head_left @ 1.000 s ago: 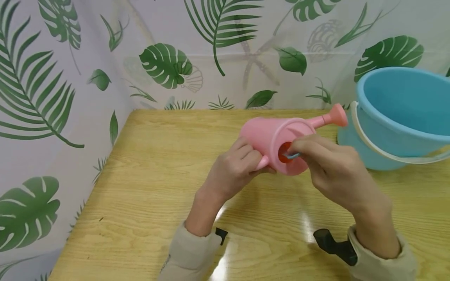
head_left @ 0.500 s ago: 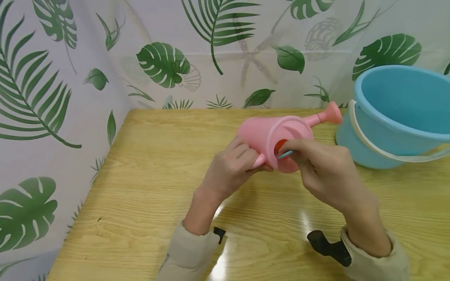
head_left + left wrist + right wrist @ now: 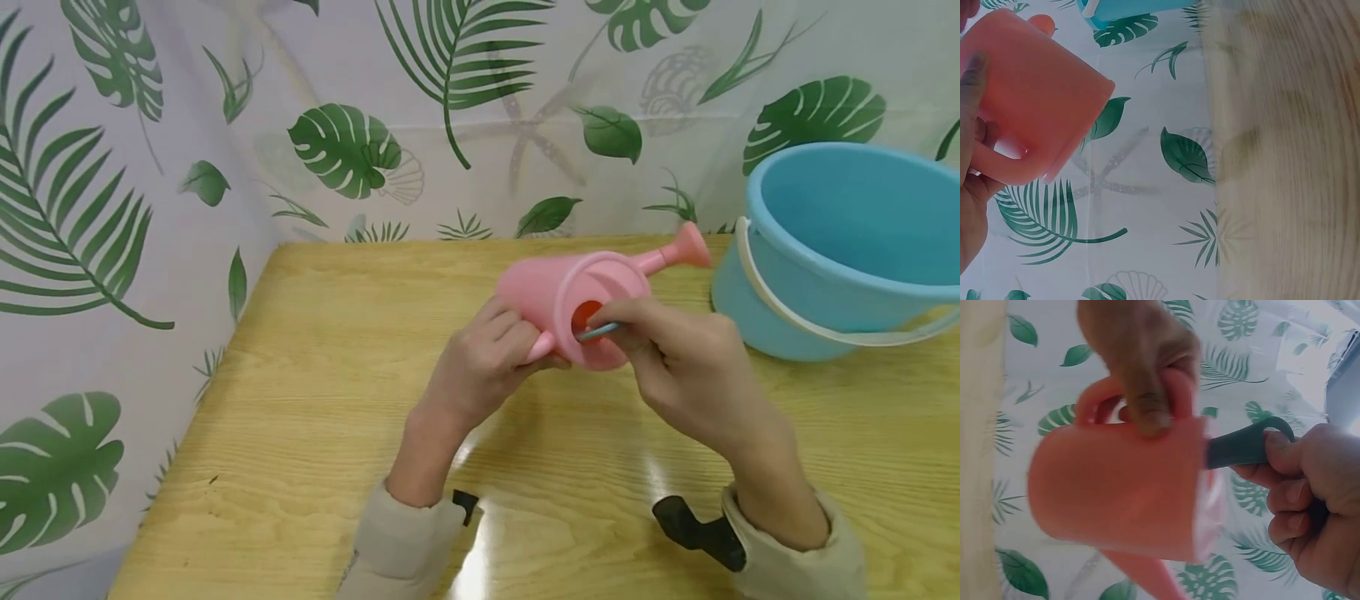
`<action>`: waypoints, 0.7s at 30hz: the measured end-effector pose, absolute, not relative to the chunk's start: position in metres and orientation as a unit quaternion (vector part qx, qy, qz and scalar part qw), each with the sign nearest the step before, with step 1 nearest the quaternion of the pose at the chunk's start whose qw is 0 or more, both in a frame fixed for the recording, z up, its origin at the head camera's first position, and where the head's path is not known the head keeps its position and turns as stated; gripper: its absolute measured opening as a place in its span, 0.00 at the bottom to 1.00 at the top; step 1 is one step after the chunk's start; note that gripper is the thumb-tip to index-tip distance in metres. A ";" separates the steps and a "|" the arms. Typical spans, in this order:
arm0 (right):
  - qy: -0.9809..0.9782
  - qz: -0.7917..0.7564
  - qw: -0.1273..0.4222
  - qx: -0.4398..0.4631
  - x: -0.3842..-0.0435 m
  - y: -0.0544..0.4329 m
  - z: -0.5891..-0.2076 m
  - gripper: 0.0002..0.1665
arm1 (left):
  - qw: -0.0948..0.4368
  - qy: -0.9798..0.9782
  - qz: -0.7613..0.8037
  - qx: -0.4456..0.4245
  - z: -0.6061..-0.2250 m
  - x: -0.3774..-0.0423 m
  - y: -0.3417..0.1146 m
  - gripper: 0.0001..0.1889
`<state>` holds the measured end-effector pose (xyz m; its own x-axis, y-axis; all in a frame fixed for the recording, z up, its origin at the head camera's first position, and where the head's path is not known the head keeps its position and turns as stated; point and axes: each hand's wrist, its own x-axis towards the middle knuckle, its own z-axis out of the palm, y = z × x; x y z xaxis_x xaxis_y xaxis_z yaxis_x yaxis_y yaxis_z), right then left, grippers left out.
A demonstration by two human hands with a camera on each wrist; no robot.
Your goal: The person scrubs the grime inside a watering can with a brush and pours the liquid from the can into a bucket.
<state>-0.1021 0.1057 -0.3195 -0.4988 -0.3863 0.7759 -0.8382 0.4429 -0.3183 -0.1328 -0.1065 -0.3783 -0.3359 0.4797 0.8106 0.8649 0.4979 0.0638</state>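
A pink watering can (image 3: 532, 287) is held tilted over the table, its round opening turned toward the head camera. Its handle is gripped by my left hand (image 3: 480, 358), with the thumb (image 3: 1147, 412) lying along the can's side. My right hand (image 3: 693, 367) pinches the looped end of a blue-green tool (image 3: 1241, 445) whose other end goes into the opening. What that tool is cannot be told, since its far part is hidden inside the can. Orange-red shows within the opening. The spout with its flared rose (image 3: 690, 246) points to the right.
A light blue bucket (image 3: 810, 283) with a white handle (image 3: 795, 321) stands on the wooden table (image 3: 315, 375) at the right. A leaf-printed cloth (image 3: 247, 175) covers the wall behind and on the left. Black wrist straps show at both sleeves.
Both hands and the can have shifted slightly left in the head view. The right hand has moved a little, with the tool still in the opening.
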 end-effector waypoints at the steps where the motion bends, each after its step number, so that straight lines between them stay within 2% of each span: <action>1: -0.787 0.360 0.320 0.386 -0.101 0.107 -0.319 0.21 | 0.382 -0.779 -0.251 -0.429 -0.379 -0.133 -0.106 0.20; 5: -0.780 0.379 0.317 0.383 -0.095 0.111 -0.315 0.22 | 0.392 -0.778 -0.249 -0.424 -0.380 -0.132 -0.105 0.20; 10: -0.789 0.391 0.271 0.388 -0.100 0.111 -0.317 0.23 | 0.397 -0.774 -0.242 -0.429 -0.378 -0.132 -0.103 0.20; 17: -0.762 0.472 0.263 0.358 -0.096 0.114 -0.313 0.24 | 0.395 -0.779 -0.240 -0.423 -0.377 -0.133 -0.104 0.21; 21: -0.765 0.499 0.223 0.341 -0.099 0.110 -0.316 0.05 | 0.401 -0.778 -0.232 -0.424 -0.378 -0.132 -0.104 0.21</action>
